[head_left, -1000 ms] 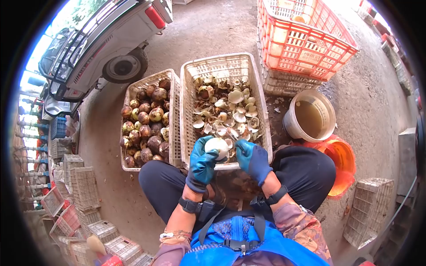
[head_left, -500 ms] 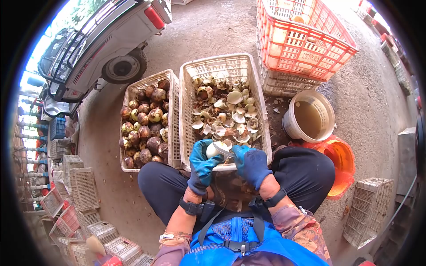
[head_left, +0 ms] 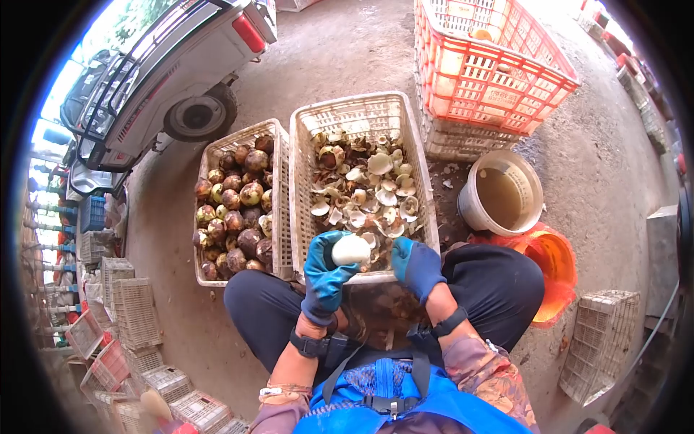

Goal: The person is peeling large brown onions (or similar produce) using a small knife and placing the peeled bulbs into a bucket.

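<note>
A smooth, white, peeled round fruit or bulb (head_left: 351, 250) rests in my left hand (head_left: 325, 273), whose gloved fingers are wrapped around its left side and underside. My right hand (head_left: 418, 267), also in a blue glove, is closed a little to the right, apart from the white piece. It had a knife in it moments ago; the blade is hard to make out now. Both hands are over the near end of a white plastic crate (head_left: 293, 210). Inside lie many cut peels (head_left: 379, 163), pale within and brown outside.
To the left, a smaller crate (head_left: 282, 155) holds unpeeled brown and green round pieces (head_left: 249, 194). A bucket of murky liquid (head_left: 473, 206) and an orange container (head_left: 553, 264) stand right. Stacked crates (head_left: 499, 101) rise behind; a vehicle (head_left: 191, 65) is back left.
My right hand has drawn slightly right and down, away from the white piece, and the knife blade no longer lies across it. My left hand has turned the piece, showing a smooth round side.
</note>
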`<move>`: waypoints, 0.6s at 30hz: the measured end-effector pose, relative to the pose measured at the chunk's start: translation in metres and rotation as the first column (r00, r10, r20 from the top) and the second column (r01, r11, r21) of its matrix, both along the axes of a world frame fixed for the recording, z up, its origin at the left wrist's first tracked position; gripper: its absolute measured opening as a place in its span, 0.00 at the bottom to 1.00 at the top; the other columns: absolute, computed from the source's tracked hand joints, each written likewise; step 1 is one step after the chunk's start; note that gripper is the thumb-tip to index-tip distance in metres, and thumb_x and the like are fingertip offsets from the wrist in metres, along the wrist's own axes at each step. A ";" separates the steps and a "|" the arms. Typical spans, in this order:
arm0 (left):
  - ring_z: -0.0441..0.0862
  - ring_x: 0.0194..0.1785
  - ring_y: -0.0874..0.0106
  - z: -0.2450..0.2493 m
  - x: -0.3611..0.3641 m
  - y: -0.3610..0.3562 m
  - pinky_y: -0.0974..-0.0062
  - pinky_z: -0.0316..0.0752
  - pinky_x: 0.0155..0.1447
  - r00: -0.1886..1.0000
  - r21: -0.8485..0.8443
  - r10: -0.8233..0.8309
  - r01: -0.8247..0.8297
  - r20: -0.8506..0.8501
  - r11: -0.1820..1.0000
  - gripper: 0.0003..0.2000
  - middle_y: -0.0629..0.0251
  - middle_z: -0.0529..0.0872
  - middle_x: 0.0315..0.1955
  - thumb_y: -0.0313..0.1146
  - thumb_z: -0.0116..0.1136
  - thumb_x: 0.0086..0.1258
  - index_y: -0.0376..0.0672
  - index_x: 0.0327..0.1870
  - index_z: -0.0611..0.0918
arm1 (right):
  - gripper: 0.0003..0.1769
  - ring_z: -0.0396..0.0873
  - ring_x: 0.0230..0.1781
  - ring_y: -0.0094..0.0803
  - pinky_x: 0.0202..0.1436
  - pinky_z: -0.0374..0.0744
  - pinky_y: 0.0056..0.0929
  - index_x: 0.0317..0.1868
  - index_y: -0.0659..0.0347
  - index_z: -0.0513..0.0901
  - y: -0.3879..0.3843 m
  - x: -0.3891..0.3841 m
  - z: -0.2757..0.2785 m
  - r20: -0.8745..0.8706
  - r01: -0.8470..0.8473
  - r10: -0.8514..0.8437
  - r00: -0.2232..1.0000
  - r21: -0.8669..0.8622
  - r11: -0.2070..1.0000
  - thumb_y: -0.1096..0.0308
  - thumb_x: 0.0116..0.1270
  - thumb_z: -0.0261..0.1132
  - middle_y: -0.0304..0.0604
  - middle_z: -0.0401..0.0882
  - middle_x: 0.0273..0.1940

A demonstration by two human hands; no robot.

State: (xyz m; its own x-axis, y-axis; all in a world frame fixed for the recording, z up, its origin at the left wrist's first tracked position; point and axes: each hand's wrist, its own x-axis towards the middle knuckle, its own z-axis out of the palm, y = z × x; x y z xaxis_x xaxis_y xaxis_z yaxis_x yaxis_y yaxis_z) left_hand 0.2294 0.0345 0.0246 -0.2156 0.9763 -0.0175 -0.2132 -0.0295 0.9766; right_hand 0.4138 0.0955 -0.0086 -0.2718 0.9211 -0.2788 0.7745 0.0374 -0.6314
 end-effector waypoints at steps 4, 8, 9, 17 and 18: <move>0.77 0.61 0.70 0.006 -0.001 -0.005 0.70 0.75 0.65 0.994 0.073 -0.003 0.011 -0.113 0.997 0.28 0.62 0.77 0.58 0.16 0.68 0.57 0.42 0.58 0.73 | 0.08 0.83 0.35 0.51 0.37 0.80 0.43 0.40 0.55 0.84 -0.003 -0.007 0.010 -0.522 0.029 -0.071 0.850 -0.088 0.996 0.63 0.64 0.62 0.52 0.83 0.35; 0.76 0.61 0.69 0.001 -0.002 -0.006 0.71 0.73 0.65 0.930 0.184 0.056 0.013 -0.364 0.983 0.28 0.60 0.76 0.58 0.15 0.69 0.56 0.42 0.58 0.73 | 0.07 0.83 0.34 0.51 0.36 0.80 0.43 0.40 0.54 0.83 -0.006 -0.006 0.022 -0.454 -0.080 0.147 0.879 0.163 0.983 0.63 0.64 0.61 0.53 0.83 0.34; 0.76 0.61 0.69 -0.001 -0.003 -0.005 0.72 0.73 0.64 0.894 0.213 0.074 0.025 -0.443 0.977 0.27 0.60 0.76 0.58 0.16 0.69 0.56 0.42 0.58 0.73 | 0.08 0.83 0.34 0.51 0.36 0.79 0.44 0.40 0.54 0.83 -0.007 -0.006 0.020 -0.391 -0.138 0.202 0.898 0.186 0.973 0.63 0.64 0.61 0.53 0.83 0.34; 0.78 0.59 0.66 0.003 0.003 -0.006 0.69 0.74 0.65 0.945 0.131 0.093 -0.054 -0.312 0.990 0.28 0.59 0.78 0.56 0.18 0.68 0.58 0.41 0.61 0.72 | 0.11 0.84 0.39 0.52 0.42 0.80 0.49 0.44 0.55 0.80 -0.002 0.004 0.003 0.163 -0.102 0.104 0.981 -0.020 0.995 0.61 0.65 0.60 0.53 0.85 0.35; 0.78 0.59 0.66 0.005 0.004 -0.004 0.68 0.75 0.65 0.988 0.093 0.063 -0.050 -0.141 0.994 0.28 0.59 0.78 0.56 0.19 0.67 0.60 0.40 0.62 0.72 | 0.11 0.84 0.39 0.52 0.42 0.80 0.48 0.44 0.56 0.80 -0.003 0.004 0.003 0.007 -0.044 0.044 0.999 -0.023 0.999 0.61 0.66 0.60 0.54 0.85 0.35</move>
